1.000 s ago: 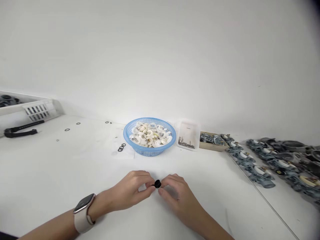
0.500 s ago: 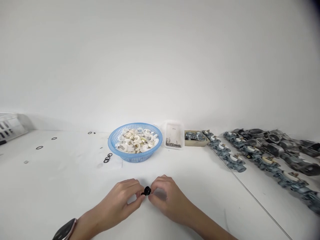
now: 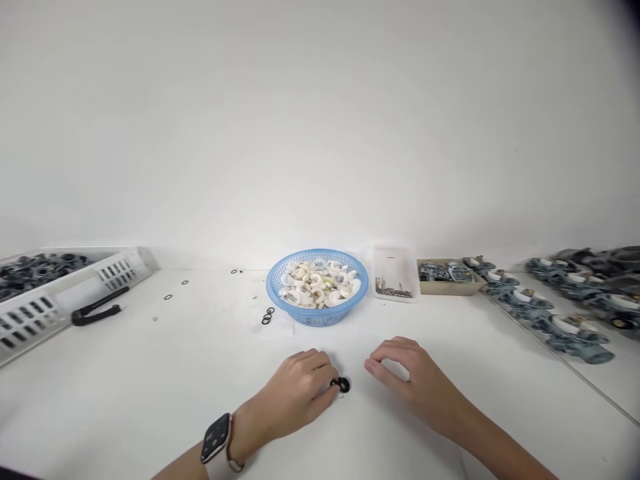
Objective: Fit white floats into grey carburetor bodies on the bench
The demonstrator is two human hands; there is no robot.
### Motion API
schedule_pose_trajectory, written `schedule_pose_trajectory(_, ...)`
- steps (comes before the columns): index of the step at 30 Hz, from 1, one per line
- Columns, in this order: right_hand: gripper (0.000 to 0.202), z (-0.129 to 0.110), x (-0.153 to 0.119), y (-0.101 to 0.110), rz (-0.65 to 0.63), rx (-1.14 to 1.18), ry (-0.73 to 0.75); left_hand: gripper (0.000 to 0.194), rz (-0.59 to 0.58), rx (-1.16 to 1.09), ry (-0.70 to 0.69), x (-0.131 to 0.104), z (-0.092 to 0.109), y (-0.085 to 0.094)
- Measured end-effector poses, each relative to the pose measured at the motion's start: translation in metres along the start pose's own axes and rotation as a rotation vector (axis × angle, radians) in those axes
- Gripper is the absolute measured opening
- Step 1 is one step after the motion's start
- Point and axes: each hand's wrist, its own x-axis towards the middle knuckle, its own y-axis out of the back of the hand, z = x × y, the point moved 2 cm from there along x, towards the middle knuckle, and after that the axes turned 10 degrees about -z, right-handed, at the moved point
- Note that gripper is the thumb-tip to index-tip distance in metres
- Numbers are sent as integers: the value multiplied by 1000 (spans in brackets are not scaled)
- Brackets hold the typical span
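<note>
My left hand is over the white table with thumb and fingers pinched on a small round black part, low at the tabletop. That part shows a rounded end with a hole; its exact kind is unclear. To the right, my right hand is apart from it, thumb and forefinger tips brought together in a pinch. Whether anything tiny sits between those tips is hidden. Beyond both hands stands a blue basket filled with white curved plastic pieces.
A white tray of thin metal pins and a cardboard box of metal parts stand behind. Carburetor bodies line the right. At left are a white crate, black-handled pliers and black rings.
The view has swung left, bringing more of the crate and the pliers into sight. My right hand has moved off the black part to the right; my left hand keeps it.
</note>
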Motion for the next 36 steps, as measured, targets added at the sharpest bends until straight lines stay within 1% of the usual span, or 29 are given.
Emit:
schedule_pose_trajectory(6, 23, 7, 0, -16, -49, -184, 143, 6, 15, 20, -4, 1, 0, 1)
schedule_pose_trajectory(11, 16, 6, -1, -16, -36, -326, 261, 11, 51, 6, -4, 3, -1, 0)
schedule_pose_trajectory(17, 13, 7, -1, -10, 25, -364, 361, 14, 43, 19, -26, 4, -2, -3)
schedule_pose_trajectory(23, 13, 10, 1, -16, -8, -405, 402, 15, 45, 16, -25, 4, -4, -3)
schedule_pose_trajectory(28, 21, 14, 1, -18, -37, -437, 449, 16, 62, 41, -24, 4, -4, 1)
schedule_pose_trajectory(30, 19, 15, 1, -18, -28, -442, 474, 17, 75, 52, -11, 1, -6, 8)
schedule_pose_trajectory(32, 18, 16, 1, -16, -3, -445, 497, 19, 103, 63, 64, -7, -12, 23)
schedule_pose_trajectory(34, 18, 15, 0, -13, 18, -456, 521, 21, 150, 80, 200, -22, -29, 44)
schedule_pose_trajectory(36, 18, 14, 0, -10, 35, -466, 543, 26, 210, 106, 352, -46, -59, 70)
